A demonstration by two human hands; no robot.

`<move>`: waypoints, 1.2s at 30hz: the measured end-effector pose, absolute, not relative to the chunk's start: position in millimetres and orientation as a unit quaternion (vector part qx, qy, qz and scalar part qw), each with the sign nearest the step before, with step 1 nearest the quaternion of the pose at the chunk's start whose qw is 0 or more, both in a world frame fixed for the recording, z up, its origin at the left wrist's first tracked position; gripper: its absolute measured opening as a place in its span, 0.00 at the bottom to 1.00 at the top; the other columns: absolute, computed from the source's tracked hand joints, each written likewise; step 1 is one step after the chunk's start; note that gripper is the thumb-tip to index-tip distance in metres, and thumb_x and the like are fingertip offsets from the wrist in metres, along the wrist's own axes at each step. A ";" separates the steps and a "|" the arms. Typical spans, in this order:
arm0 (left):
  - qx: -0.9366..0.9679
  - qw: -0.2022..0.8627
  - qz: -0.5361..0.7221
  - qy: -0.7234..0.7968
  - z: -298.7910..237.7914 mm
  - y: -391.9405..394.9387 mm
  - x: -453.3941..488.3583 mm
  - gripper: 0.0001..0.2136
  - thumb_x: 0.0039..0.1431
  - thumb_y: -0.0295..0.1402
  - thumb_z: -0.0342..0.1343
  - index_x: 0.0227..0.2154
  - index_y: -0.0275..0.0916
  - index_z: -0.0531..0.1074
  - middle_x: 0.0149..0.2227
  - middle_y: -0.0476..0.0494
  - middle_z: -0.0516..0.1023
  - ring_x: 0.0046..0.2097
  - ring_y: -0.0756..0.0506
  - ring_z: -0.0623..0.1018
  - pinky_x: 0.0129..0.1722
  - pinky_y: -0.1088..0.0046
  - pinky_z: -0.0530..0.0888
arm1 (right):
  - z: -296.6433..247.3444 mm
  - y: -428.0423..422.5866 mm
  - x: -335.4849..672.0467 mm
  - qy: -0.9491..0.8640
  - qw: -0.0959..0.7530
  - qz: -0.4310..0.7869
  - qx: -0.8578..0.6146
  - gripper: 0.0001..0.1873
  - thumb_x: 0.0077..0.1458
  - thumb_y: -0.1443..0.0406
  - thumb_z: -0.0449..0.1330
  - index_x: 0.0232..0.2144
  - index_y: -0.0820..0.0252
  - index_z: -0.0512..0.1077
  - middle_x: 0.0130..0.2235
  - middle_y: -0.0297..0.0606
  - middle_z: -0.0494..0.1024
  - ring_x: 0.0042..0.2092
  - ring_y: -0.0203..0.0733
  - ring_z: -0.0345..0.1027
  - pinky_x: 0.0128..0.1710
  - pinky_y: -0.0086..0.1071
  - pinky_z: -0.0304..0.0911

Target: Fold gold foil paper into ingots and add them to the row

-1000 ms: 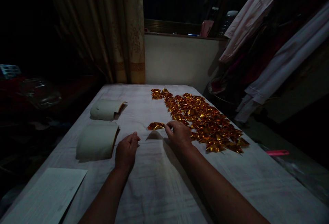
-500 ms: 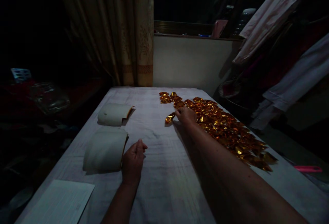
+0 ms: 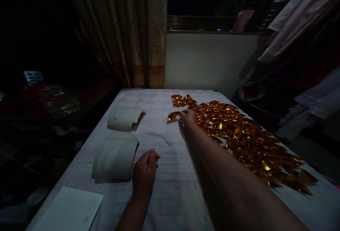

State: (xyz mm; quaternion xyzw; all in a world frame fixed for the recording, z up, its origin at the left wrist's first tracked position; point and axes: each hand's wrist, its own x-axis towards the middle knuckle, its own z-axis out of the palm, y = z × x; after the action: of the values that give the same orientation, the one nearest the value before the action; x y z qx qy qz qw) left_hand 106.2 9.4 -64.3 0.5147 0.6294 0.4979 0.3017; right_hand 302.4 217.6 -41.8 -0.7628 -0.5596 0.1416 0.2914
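Observation:
My right hand (image 3: 189,116) is stretched far out over the white cloth and pinches a folded gold foil piece (image 3: 174,115) at the left edge of a long spread of gold foil pieces (image 3: 239,135). My left hand (image 3: 145,172) rests on the cloth near me, fingers curled loosely with nothing seen in them, beside the right edge of a curled stack of pale paper (image 3: 115,156). A second curled paper stack (image 3: 124,117) lies farther back.
The cloth-covered table (image 3: 170,195) runs toward a curtain (image 3: 127,29) and a low white wall (image 3: 209,61). A flat white sheet (image 3: 69,211) lies at the near left corner. Hanging clothes (image 3: 305,29) crowd the right side; dark clutter fills the left.
My right hand carried the gold foil piece away from me, up to the far end of the gold spread. My left hand stayed beside the near paper stack.

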 end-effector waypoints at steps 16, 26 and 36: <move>0.526 0.300 0.492 0.625 -68.3 10.5 104.9 0.29 0.64 0.59 0.42 0.24 0.41 0.73 0.23 0.46 0.76 0.25 0.46 0.77 0.26 0.72 0.74 | -37.7 208.7 305.4 -0.604 0.175 0.084 -0.773 0.11 0.58 0.65 0.59 0.38 0.56 0.82 0.41 0.44 0.84 0.45 0.45 0.77 0.41 0.30 0.64; 0.514 0.309 0.503 0.623 -69.4 7.8 105.5 0.29 0.63 0.59 0.43 0.24 0.41 0.74 0.24 0.45 0.76 0.26 0.46 0.77 0.26 0.73 0.74 | -10.5 223.8 303.6 -0.618 0.159 0.018 -0.770 0.14 0.62 0.61 0.57 0.44 0.53 0.80 0.44 0.44 0.82 0.46 0.47 0.75 0.41 0.33 0.64; 0.480 0.303 0.521 0.637 -70.3 4.5 105.2 0.28 0.64 0.58 0.44 0.23 0.42 0.73 0.21 0.47 0.73 0.23 0.47 0.74 0.24 0.73 0.71 | -6.3 306.1 283.2 -0.638 0.163 -0.058 -0.750 0.16 0.63 0.61 0.56 0.44 0.60 0.80 0.47 0.50 0.75 0.49 0.52 0.66 0.47 0.41 0.57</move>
State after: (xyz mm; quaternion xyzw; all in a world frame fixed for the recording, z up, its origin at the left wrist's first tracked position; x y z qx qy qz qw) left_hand 105.2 4.5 -70.3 0.4803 0.6373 0.5209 0.3031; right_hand 283.2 306.1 -6.3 -0.7504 -0.6379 -0.0580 0.1632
